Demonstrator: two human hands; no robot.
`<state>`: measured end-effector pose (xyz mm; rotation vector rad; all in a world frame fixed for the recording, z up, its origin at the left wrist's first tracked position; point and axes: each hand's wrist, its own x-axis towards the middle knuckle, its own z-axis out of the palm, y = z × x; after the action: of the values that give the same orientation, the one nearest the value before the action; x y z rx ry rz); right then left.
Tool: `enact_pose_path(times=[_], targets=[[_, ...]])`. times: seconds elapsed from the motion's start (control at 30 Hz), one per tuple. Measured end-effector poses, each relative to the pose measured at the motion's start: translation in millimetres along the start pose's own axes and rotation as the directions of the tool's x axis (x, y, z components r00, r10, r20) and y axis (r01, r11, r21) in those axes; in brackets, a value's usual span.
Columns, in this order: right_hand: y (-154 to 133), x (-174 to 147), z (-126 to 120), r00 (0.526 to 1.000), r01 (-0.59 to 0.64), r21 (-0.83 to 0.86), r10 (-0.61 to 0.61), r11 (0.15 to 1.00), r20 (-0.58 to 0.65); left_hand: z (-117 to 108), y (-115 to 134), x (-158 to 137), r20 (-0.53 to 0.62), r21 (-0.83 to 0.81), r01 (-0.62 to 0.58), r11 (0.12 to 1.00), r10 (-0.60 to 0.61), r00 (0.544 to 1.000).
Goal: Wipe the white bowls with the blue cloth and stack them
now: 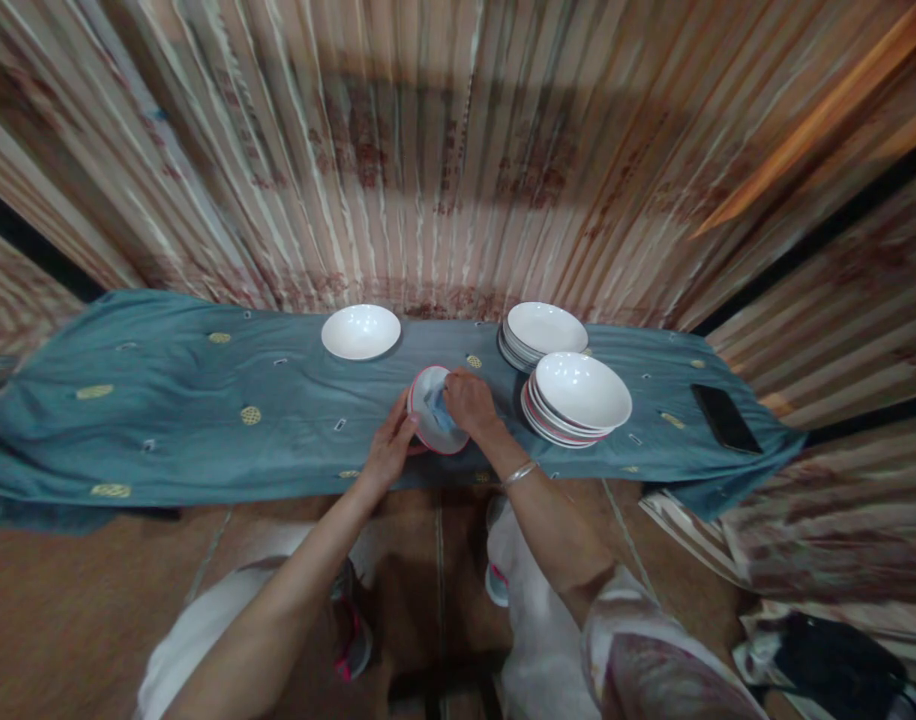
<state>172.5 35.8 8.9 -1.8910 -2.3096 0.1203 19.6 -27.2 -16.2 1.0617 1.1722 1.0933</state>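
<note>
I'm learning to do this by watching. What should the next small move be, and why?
Probably slide the cloth along the bowl's inner wall: the right hand has the cloth inside the bowl, and the left hand holds the bowl by its side, which should steady it.

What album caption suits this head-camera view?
The left hand holds a red-rimmed bowl while the right hand presses a blue cloth inside it.

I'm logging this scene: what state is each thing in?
Red-rimmed bowl: held tilted in left hand
Blue cloth: bunched in right hand, inside bowl
Lone white bowl: upright
Rear white dishes: stacked
Front bowls: stacked
Phone: lying flat, dark
Tablecloth: wrinkled
Curtain: hanging
</note>
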Motion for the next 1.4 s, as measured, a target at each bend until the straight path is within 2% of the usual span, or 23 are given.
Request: enact_pose_path(times=[0.2,0.33,0.5,0.6,0.7,0.77,0.93,1.07,1.2,1.4], targets=[[1.7,-12.8,-5.8,0.987,-0.007,-0.086,0.021,0.996,0.158,1.2,3.3,-1.5,-0.009,-0.011,0.016,1.0,-0.016,1.0],[5.2,-19.8,-6.2,0.977,0.023,-0.072,-0.007,0.997,0.213,1.4,3.1,-1.7,-0.017,0.003,0.011,1.0,-0.011,1.0],[11.3,-24.8,-7.7,0.947,0.123,0.015,-0.122,0.992,0.298,1.6,1.7,-0.7,-0.03,0.004,0.013,1.0,-0.013,0.999],[14.0,-25.6,-8.9,0.912,0.179,0.168,-0.228,0.969,0.342,1.7,1.7,0.1,-0.025,0.003,0.014,1.0,-0.014,1.0],[14.9,-25.1,-6.7,0.885,0.19,0.379,-0.325,0.906,0.333,1.9,2.0,0.5,-0.028,-0.001,0.013,1.0,-0.013,1.0],[14.7,-24.0,-3.1,0.876,0.172,0.529,-0.374,0.831,0.303,2.1,2.1,0.5,-0.038,-0.006,0.015,1.0,-0.016,0.999],[13.0,-19.2,8.5,0.881,0.079,0.774,-0.407,0.629,0.241,2.7,2.8,0.8,-0.067,-0.017,0.03,0.999,-0.031,0.997],[9.9,-16.8,15.0,0.903,0.014,0.856,-0.375,0.516,0.211,3.4,4.5,0.7,-0.057,-0.014,0.018,1.0,-0.019,0.998],[4.7,-16.2,17.0,0.94,-0.051,0.881,-0.276,0.47,0.201,3.5,6.3,-0.8,-0.045,0.002,0.039,0.999,-0.039,0.998],[-4.6,-10.4,16.0,0.984,-0.015,0.938,-0.16,0.346,0.075,2.8,3.7,-2.0,-0.029,0.005,0.012,1.0,-0.012,0.999]])
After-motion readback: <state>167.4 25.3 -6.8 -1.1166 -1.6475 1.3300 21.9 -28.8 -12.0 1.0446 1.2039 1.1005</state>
